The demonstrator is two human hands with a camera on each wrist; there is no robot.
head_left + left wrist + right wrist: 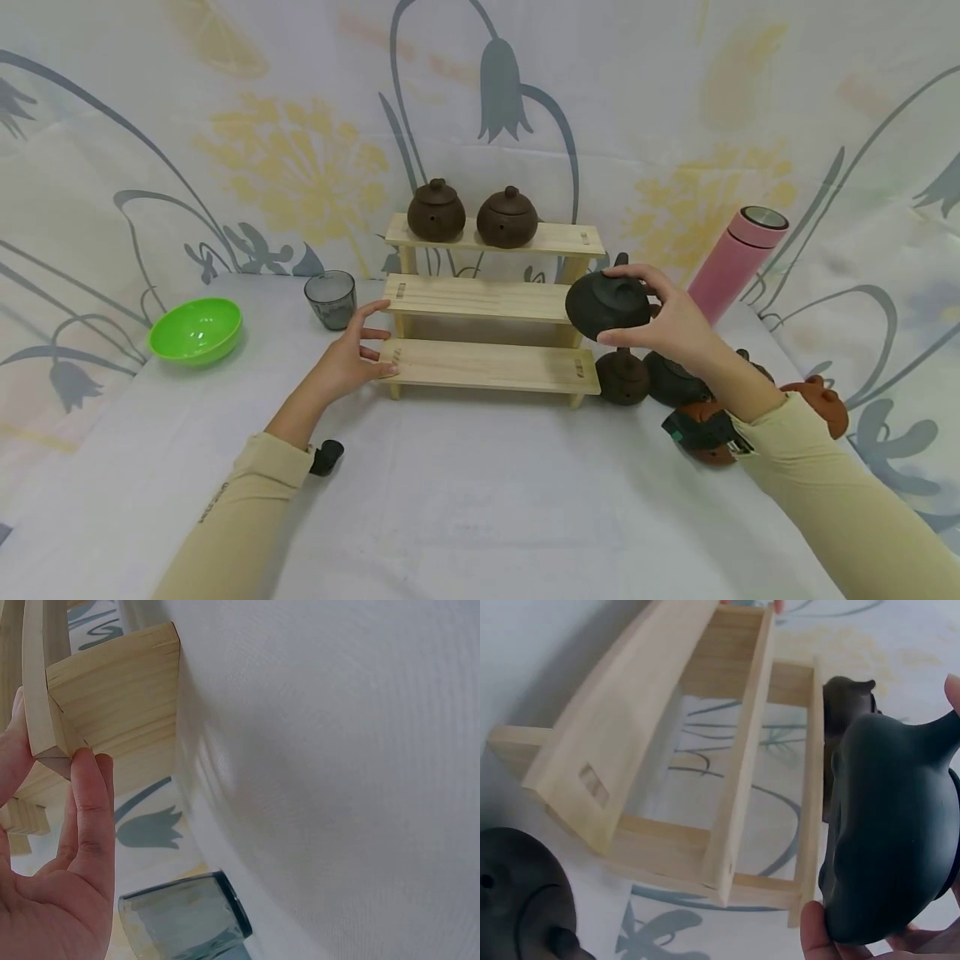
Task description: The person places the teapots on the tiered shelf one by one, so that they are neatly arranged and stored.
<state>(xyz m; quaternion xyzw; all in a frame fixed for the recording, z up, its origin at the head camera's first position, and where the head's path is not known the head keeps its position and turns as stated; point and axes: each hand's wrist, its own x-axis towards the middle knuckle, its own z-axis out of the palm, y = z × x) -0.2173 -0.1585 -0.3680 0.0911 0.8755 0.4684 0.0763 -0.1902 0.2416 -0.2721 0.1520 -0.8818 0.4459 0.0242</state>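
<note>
A three-tier wooden shelf (487, 365) stands at the middle of the table. My left hand (348, 358) is at its left side; in the left wrist view the thumb and fingers (91, 802) pinch the end of a board. In my right hand (667, 321) is a black teapot (606, 304), gripped between thumb and fingers beside the middle tier's right end, raised off the table. The right wrist view has this black teapot (892, 825) close up, tilted. Two dark brown teapots, one on the left (437, 212) and one on the right (507, 218), sit on the top tier.
Right of the shelf cluster several teapots, among them a dark brown teapot (622, 379) and a reddish-brown teapot (821, 404). A pink thermos (731, 271) stands behind them. On the left are a grey glass cup (332, 300) and a green bowl (197, 332). Patterned cloth hangs behind.
</note>
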